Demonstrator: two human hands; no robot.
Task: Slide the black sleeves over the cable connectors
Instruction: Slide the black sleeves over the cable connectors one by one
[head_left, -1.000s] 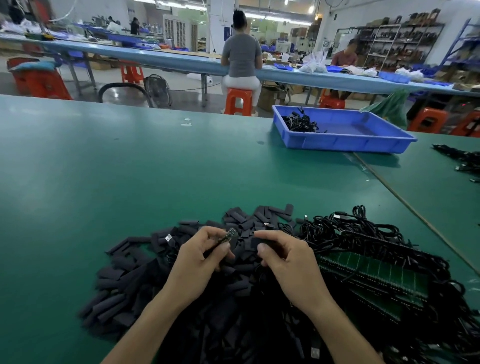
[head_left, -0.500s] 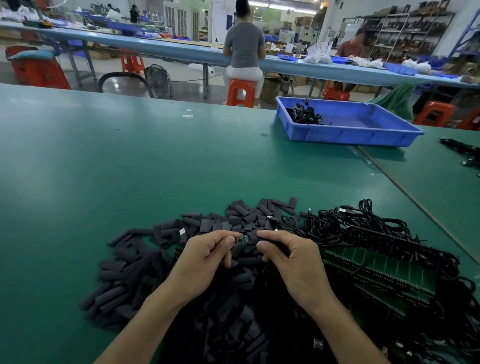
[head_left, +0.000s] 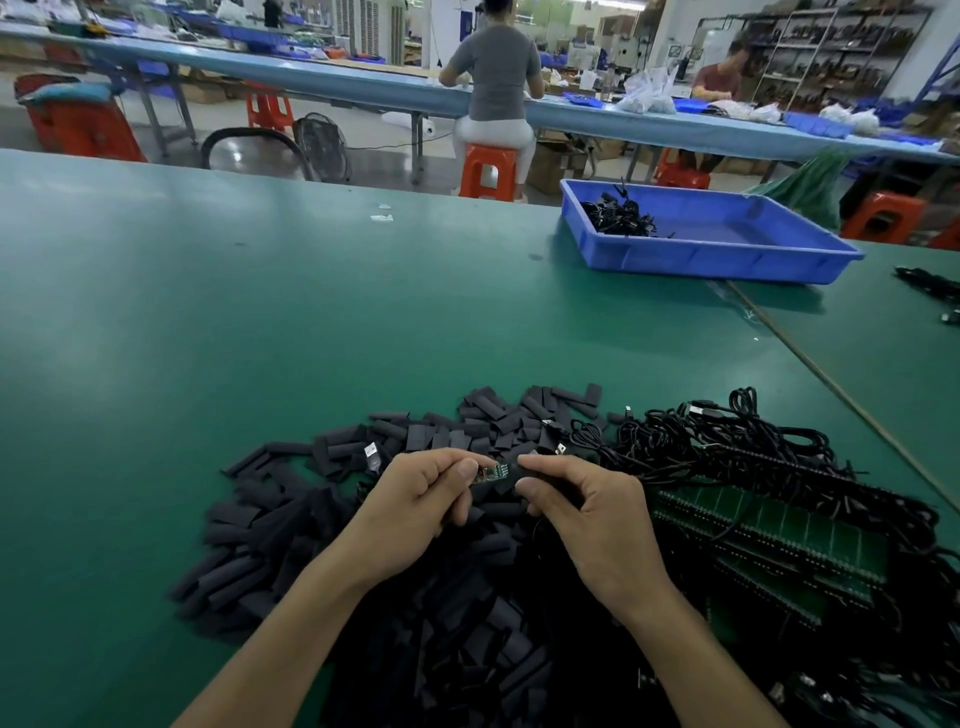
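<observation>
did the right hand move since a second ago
Yes. Against the sleeve pile, the right hand shifted left, bringing its black sleeve up to the connector pinched by the left hand.

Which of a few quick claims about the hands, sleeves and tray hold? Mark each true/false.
1. The left hand pinches a small connector board. True.
2. The right hand lies flat and empty. False: it pinches a black sleeve at the board's end.
3. The blue tray holds a small bunch of black cables. True.
4. The sleeve pile sits inside the tray. False: it lies on the green table, by the hands.
</observation>
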